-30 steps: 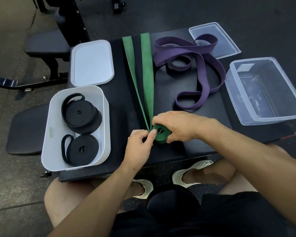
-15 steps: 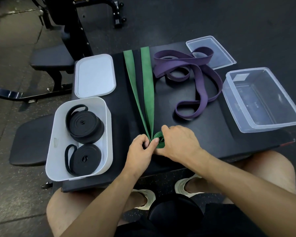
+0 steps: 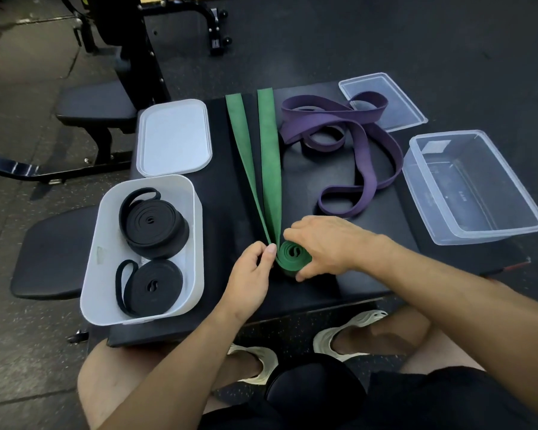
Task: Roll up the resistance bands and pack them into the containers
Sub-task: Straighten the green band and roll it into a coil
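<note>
Head view: a seated person works with both hands at the near middle of a black surface (image 3: 224, 193).
Right hand (image 3: 326, 243): arched over the coiled end (image 3: 292, 256) of the green band (image 3: 269, 156), palm down. The fingers are curled at the coil's far side and the thumb is at its near side, gripping it.
Left hand: the left hand (image 3: 252, 268) lies just left of the coil, knuckles up. Its fingers are curled, and the thumb and forefinger pinch the band's two strands where they enter the coil.
Green band: two flat strands run from the coil away to the surface's far edge, spreading apart as they go.
Purple band (image 3: 364, 141): loose and looped, right of the green strands, with one loop lying on the clear lid (image 3: 398, 113).
Left edge: white container (image 3: 196, 218) holding two black rolled bands (image 3: 154, 226), with the white lid (image 3: 174, 138) just beyond it.
Right edge: clear container (image 3: 491, 235), well apart from the hands.
Open room: bare surface lies between the coil and the clear container, and a narrower strip between the white container and the green strands. The coil sits near the near edge.
</note>
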